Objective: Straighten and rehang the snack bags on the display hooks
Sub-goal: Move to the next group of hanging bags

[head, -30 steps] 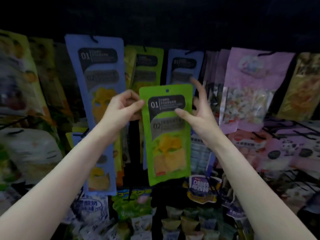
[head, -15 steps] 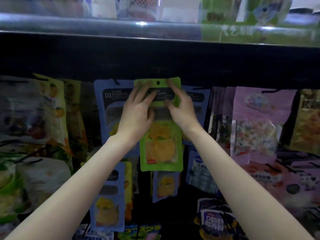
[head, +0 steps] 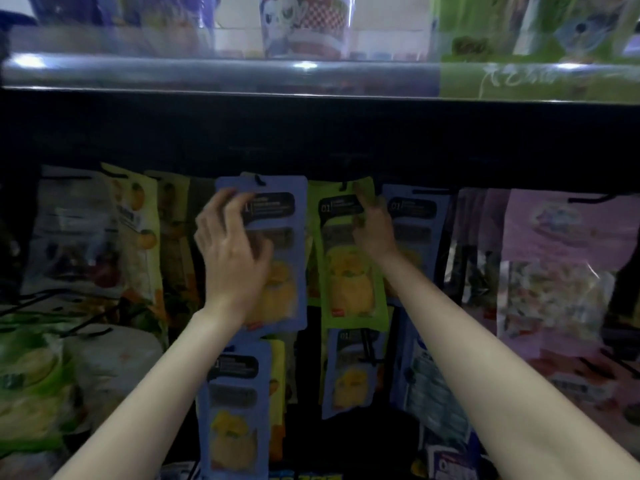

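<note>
Bags: 1 green, 1 blue, 2 hands.

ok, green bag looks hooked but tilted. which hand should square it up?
Right. The right hand already touches the green bag near its top, by the hook. The left hand rests on the blue bag beside it.

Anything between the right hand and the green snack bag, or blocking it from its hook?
Nothing visible. The right hand already touches the green snack bag near its top, and the bag hangs at its hook.
</note>
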### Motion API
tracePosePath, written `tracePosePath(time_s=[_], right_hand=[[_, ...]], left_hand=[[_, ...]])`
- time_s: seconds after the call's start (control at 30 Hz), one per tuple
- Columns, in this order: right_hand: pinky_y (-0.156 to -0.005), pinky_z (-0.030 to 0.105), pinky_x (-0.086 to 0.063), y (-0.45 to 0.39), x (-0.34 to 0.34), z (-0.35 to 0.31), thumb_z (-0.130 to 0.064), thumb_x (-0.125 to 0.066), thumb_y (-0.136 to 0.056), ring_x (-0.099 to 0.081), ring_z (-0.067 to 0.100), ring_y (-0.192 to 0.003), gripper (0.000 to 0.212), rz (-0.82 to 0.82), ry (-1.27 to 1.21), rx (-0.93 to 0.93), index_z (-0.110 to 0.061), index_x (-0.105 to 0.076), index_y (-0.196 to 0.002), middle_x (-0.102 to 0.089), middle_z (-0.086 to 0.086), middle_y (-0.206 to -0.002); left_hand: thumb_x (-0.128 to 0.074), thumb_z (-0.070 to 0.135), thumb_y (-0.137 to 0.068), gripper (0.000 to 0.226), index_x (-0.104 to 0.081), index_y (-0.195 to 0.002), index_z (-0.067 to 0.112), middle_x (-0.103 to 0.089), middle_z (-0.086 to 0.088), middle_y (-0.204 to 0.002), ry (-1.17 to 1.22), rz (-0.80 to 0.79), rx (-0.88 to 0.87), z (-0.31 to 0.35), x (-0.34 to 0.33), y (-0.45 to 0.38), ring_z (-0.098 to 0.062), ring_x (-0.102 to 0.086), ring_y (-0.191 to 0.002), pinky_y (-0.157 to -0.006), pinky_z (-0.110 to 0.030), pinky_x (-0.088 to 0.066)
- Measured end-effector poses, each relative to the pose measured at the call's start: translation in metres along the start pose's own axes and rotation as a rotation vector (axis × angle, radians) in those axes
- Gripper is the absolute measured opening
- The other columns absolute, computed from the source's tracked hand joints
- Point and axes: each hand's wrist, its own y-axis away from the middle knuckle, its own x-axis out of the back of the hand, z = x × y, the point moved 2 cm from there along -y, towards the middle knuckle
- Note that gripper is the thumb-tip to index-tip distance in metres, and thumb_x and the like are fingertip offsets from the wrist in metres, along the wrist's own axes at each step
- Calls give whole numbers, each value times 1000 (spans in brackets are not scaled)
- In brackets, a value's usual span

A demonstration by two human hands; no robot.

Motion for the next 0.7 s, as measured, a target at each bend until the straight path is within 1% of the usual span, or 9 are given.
tracePosePath(time_s=[0.1, 0.2, 0.3, 0.33, 0.43, 0.5, 0.53, 0.6, 0.7], right_hand=[[-110, 30, -23, 1, -8, 6, 6, -49, -88, -15, 30, -141, 68, -29, 9, -133, -14, -24, -147, -5, 16, -155], [-113, 41, -22, 20, -8, 4, -1, -51, -88, -16, 34, -136, 55, 120, 80, -197, -11, -37, -140, -10, 16, -151], [-104, 20, -27, 48, -8, -6, 4, -48, -88, -32, 13, -125, 51, 200, -121, 2, -11, -42, -136, -25, 9, -143], [-98, 16, -31, 54, -12, -11, 3, -49, -88, -38, 8, -117, 49, 161, -189, 61, -11, -42, -135, -33, 6, -138], [-91, 17, -38, 68, -24, -31, -18, -55, -93, -47, 12, -115, 44, -50, -312, 105, -17, -40, -134, -49, -1, -128], [-84, 5, -36, 73, -36, -45, -30, -55, -93, -45, 4, -110, 37, -238, -383, 57, -20, -42, -127, -51, -11, -121], [-79, 3, -37, 74, -42, -50, -32, -55, -93, -45, 3, -109, 40, -283, -403, 55, -19, -44, -129, -51, -12, -122], [-79, 10, -45, 73, -55, -54, -34, -55, -92, -50, 7, -110, 44, -274, -409, 45, -16, -48, -131, -54, -6, -127], [-82, 31, -52, 70, -58, -57, -22, -51, -96, -60, 22, -105, 30, -161, -440, -32, -11, -57, -123, -63, 6, -119]], left_hand=[[-62, 9, -86, 55, -34, -133, 8, -40, -14, -126, 222, -84, 197, -13, 5, -3, -29, -46, -115, -94, -45, -45], [-65, 14, -85, 58, -34, -133, 9, -46, -9, -126, 268, -36, 295, -26, 7, -4, -22, -48, -115, -96, -39, -45], [-65, 23, -85, 62, -31, -137, 13, -42, -8, -134, 244, -29, 419, -39, 7, -6, -22, -42, -124, -100, -34, -42], [-64, 24, -86, 64, -29, -138, 14, -45, -4, -132, 288, -79, 477, -41, 5, -6, -19, -45, -121, -93, -28, -45], [-61, 20, -88, 63, -28, -140, 13, -50, 2, -120, 377, -183, 539, -38, 1, -2, -13, -51, -111, -70, -7, -42], [-61, 18, -88, 62, -28, -140, 13, -49, -1, -123, 372, -202, 493, -35, 1, 2, -12, -49, -112, -75, -9, -43], [-61, 19, -88, 62, -29, -140, 13, -48, -3, -127, 361, -228, 474, -36, 1, 5, -13, -48, -114, -81, -16, -44], [-62, 20, -87, 63, -29, -140, 15, -45, -4, -133, 322, -316, 457, -39, 3, 10, -16, -45, -120, -88, -26, -43], [-60, 19, -89, 61, -28, -140, 18, -44, -3, -136, 307, -385, 508, -49, 9, 17, -21, -45, -124, -85, -26, -45]])
